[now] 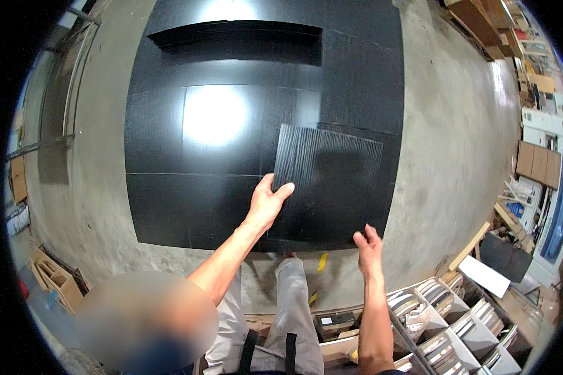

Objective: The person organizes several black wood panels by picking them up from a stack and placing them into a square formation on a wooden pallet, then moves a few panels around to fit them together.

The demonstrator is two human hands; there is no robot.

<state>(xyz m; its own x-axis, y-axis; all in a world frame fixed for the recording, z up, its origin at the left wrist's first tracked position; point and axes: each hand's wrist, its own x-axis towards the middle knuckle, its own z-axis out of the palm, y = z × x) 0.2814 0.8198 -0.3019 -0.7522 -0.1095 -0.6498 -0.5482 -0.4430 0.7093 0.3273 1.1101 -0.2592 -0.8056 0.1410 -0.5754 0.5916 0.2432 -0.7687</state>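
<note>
A black panel (328, 187) with a fine ribbed sheen lies at a slight slant over a large black surface (162, 206) made up of several flat panels. My left hand (269, 203) grips the left edge of this panel, thumb on top and fingers at the edge. At its near right corner, my right hand (370, 247) is closed around the edge, with the fingertips partly hidden. Farther off on the black surface rises a long, narrow black piece (238, 42) with a shadowed side. Bright light glares off the panels left of my left hand.
Grey concrete floor (450, 144) surrounds the black surface. A divided bin of edging strips (441, 347) stands at the near right, with a white board (483, 276) beyond it. Brown boards (481, 25) are stacked far right. A metal frame (75, 81) stands at left.
</note>
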